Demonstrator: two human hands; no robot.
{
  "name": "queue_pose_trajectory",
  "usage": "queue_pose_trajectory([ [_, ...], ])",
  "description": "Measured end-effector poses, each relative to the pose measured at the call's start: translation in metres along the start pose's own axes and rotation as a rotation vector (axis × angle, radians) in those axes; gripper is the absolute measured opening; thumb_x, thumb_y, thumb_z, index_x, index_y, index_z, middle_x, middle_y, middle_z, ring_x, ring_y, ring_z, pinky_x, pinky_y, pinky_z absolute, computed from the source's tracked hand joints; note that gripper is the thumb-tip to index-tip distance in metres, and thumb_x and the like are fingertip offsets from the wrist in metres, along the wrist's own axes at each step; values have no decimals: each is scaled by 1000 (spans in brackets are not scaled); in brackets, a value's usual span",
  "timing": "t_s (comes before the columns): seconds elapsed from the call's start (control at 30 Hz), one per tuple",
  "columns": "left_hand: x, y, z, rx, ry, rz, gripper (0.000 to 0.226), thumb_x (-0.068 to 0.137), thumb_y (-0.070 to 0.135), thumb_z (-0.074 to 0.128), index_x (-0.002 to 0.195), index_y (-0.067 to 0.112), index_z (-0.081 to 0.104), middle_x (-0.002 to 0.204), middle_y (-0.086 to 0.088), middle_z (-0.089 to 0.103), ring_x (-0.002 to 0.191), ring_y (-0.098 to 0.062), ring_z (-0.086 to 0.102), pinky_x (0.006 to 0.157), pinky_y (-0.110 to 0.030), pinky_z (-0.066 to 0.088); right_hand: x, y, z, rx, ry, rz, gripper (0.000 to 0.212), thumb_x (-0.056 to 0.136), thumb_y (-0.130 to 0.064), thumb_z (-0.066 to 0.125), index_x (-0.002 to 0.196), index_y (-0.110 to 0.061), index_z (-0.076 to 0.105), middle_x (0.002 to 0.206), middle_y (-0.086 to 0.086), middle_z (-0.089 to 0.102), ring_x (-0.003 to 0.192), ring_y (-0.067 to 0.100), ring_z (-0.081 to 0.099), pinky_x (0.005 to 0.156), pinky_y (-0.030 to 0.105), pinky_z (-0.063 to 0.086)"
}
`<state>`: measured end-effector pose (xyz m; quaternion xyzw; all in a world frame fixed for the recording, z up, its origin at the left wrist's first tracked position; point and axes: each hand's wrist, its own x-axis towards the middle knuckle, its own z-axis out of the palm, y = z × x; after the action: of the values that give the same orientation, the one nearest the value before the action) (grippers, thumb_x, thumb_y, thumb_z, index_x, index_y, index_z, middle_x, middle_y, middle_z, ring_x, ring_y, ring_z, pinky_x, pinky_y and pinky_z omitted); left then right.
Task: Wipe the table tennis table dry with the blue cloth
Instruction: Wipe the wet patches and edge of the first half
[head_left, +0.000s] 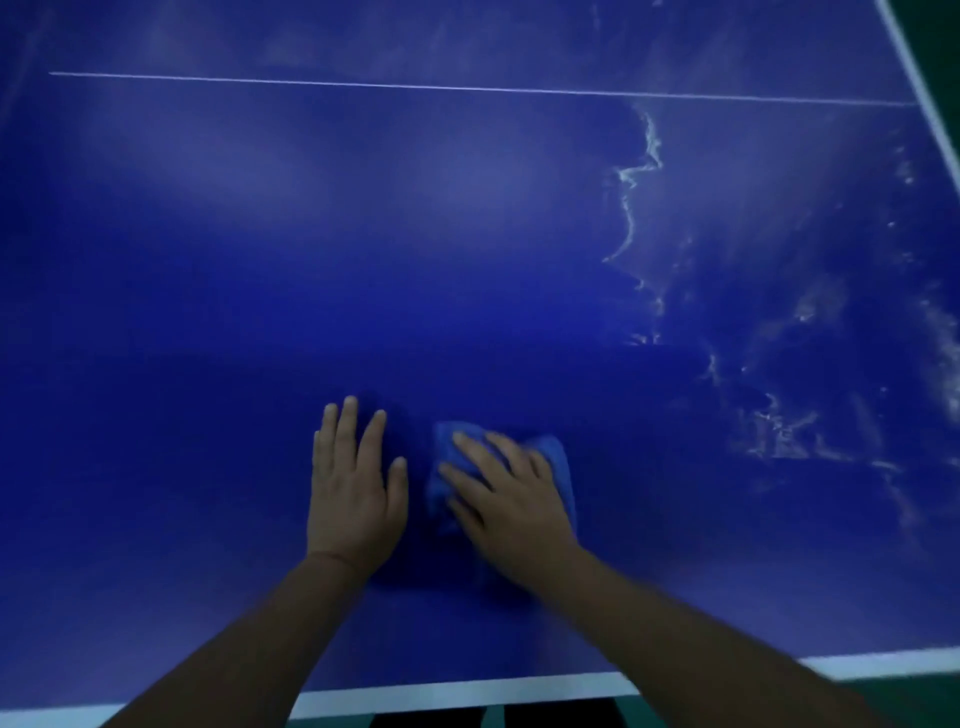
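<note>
Two grips lie flat on the blue surface (363, 234) close to its near edge: the right grip (511, 499), fingers straight, presses on the bunched blue cloth (558, 457) beneath it; the left grip (353, 499), fingers relaxed, rests just beside. Water streaks (779, 426) glisten toward the right edge.

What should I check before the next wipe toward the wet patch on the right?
1. Blue cloth lies on the table under the right hand: ok.
2. Right hand presses the cloth with straight, spread fingers: ok.
3. Left hand rests flat on the table beside the cloth, on the side away from the wet patch: ok.
4. Nothing lies between the cloth and the water streaks: ok.
5. Table dry: not ok, streaks cover the right side.
6. Cloth dry enough to absorb more: cannot tell.
</note>
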<state>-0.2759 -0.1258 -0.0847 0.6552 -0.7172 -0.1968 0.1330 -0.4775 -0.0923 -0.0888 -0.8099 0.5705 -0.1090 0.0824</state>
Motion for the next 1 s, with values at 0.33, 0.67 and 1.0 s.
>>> queue_pose_trajectory([
  [0.33,-19,39,25,123,-154,251,58,99,38,34,146,6,46,161,-15,29,152,-32,18,123,-47,7,-26,94,-50,-132,375,733,38,97,-27,42,112,-8,72,132,14,63,96,42,62,81,49,53],
  [0.67,-22,48,39,282,-166,270,66,95,44,33,147,4,45,160,-18,31,151,-34,18,122,-55,5,-96,95,-28,-243,181,528,35,95,-30,48,122,-21,68,140,4,61,109,38,57,78,43,46],
  [1.0,-28,94,55,198,-148,366,64,96,43,33,145,4,46,158,-19,32,150,-34,21,123,-52,3,-75,72,-33,-204,116,461,37,94,-34,46,125,-26,64,147,-2,53,112,30,53,76,43,48],
])
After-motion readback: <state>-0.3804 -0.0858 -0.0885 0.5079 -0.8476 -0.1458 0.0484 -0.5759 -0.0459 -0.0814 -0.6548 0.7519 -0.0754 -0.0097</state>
